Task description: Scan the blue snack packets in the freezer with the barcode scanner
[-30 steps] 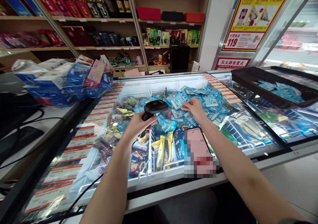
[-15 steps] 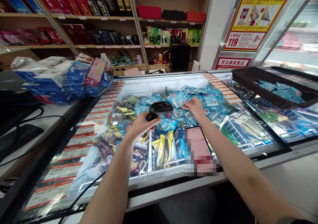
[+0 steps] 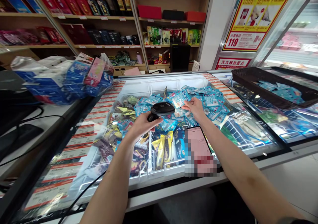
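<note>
In my left hand [image 3: 142, 125] is a black barcode scanner [image 3: 162, 108], its head pointing right; my fingers are closed round its handle. My right hand [image 3: 195, 108] pinches the edge of a light-blue packet [image 3: 178, 99], whose printed label faces up close to the scanner head. Around and under it lies a pile of similar blue packets [image 3: 211, 99], spread over the glass top of a chest freezer. A phone [image 3: 198, 147] with a lit, partly blurred screen lies below my right wrist.
Wrapped ice creams [image 3: 164, 151] fill wire baskets inside the freezer. On the right stands a dark basket [image 3: 268, 96] with more blue packets. Bagged blue-and-white boxes [image 3: 54, 76] sit at the left. A black cable [image 3: 81, 197] runs beside my left forearm. Stocked shelves [image 3: 99, 46] line the back.
The scanner in my left hand has shifted slightly to the right, closer to the held packet. My right hand and the packet have hardly moved.
</note>
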`<state>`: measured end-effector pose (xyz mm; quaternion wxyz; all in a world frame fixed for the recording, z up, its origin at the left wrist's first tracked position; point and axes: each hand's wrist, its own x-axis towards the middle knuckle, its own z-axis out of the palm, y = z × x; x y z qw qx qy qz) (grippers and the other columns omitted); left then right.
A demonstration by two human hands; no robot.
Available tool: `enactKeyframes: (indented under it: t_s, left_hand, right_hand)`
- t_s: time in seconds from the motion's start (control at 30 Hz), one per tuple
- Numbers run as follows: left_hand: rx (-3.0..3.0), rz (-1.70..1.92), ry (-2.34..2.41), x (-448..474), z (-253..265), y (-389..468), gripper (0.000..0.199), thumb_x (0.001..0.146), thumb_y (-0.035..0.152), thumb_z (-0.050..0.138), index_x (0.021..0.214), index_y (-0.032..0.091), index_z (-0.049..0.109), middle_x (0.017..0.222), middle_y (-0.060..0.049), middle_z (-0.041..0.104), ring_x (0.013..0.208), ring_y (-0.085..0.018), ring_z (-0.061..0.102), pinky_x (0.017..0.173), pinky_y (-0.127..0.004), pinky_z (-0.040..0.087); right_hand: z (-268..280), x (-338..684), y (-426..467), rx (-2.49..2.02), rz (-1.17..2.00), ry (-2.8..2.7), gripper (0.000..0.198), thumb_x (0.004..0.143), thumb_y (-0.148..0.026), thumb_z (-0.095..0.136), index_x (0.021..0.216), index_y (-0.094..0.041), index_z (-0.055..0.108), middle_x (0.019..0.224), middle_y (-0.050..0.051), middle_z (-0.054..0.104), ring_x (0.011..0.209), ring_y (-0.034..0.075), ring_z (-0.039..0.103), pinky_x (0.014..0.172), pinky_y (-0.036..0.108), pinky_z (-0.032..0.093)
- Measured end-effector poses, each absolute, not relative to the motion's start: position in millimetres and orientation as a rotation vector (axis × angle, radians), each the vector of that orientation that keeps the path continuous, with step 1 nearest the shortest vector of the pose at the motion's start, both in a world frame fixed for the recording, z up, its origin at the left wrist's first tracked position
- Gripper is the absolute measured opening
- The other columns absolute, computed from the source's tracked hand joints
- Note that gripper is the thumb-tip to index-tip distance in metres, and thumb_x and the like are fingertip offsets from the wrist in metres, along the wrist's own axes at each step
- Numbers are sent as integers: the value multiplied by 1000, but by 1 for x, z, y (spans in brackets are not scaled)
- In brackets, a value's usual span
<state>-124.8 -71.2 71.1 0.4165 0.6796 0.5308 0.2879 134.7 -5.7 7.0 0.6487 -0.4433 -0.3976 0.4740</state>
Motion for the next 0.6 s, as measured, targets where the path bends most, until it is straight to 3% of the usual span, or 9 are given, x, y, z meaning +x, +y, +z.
enactKeyframes:
  t_s: [0.33,0.6]
  left_hand:
    - [1580,829,1336,-129,71,-69,38,68,51,75,79,16,64,56,-1,60,48,-15,56,48,-25,43]
    - [1388,1189,1469,-147,59,-53,38,66,49,76,77,14,63,63,-3,63,46,-12,54,45,-24,41]
  right_hand:
    - [14,136,-7,-960,1041,-837,43,64,-35,86,74,-21,47,60,-6,58,63,14,69,74,35,66]
    - [18,169,0,-928,815,-664,36,71,-29,82,79,-21,49,64,-5,60,64,13,70,75,31,65]
